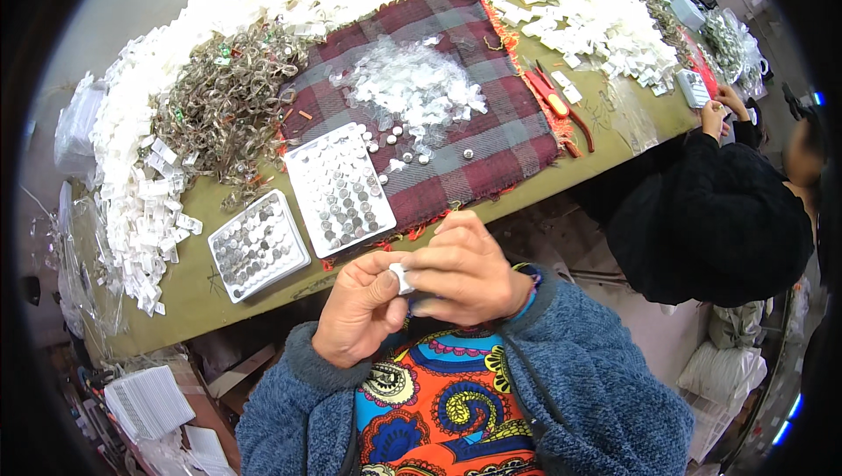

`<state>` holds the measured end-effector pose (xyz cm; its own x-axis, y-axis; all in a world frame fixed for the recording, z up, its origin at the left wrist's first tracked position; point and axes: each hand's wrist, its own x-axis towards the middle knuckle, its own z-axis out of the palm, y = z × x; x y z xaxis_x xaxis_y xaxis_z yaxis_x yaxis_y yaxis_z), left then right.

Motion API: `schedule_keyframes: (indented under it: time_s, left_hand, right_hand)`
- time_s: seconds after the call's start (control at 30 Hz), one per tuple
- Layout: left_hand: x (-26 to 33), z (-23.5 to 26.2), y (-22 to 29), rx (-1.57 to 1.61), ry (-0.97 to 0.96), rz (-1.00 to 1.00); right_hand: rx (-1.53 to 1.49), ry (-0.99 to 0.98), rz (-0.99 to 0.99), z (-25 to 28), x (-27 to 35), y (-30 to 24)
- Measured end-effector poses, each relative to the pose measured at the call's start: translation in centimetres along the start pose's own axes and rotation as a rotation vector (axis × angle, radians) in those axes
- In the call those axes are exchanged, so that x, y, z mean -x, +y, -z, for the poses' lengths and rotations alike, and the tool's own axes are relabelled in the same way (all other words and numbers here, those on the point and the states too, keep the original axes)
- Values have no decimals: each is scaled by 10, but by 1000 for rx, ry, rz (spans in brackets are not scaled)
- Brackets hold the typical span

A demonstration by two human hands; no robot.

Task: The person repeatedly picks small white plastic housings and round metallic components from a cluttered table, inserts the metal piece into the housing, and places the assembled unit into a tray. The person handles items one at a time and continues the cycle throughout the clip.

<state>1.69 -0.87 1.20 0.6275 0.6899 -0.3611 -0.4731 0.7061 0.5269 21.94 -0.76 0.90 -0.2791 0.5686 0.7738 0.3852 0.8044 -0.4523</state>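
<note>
while hands (355,309) pinch white piece (402,279), plaid cloth (456,182)

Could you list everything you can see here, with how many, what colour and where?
Table: one, olive green, in front of the person
Cloth: one, maroon-grey plaid, on table
Clear flakes: one pile, translucent, on cloth
Trays: two, white, near table edge
Round discs: many, silvery and white, in trays, some loose
Tangled strips: one heap, grey-brown, left of cloth
White tabs: countless, white, far and left sides
Hand tools: at least two, red-handled, cloth's right edge
Co-worker: one, black clothing, right
Small piece: one, white, between both hands' fingers
Left fingers: bare, pinching it
Right fingers: bare, against it
</note>
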Motion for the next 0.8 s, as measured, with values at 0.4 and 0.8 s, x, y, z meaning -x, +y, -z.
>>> schedule_keyframes:
  time_s: [0.4, 0.8]
  left_hand:
    - [0, 13, 2, -116, -29, 33]
    - [4, 28, 5, -75, -81, 88]
  right_hand:
    - [497, 27, -624, 43, -32, 106]
    - [584, -9, -592, 56, -17, 84]
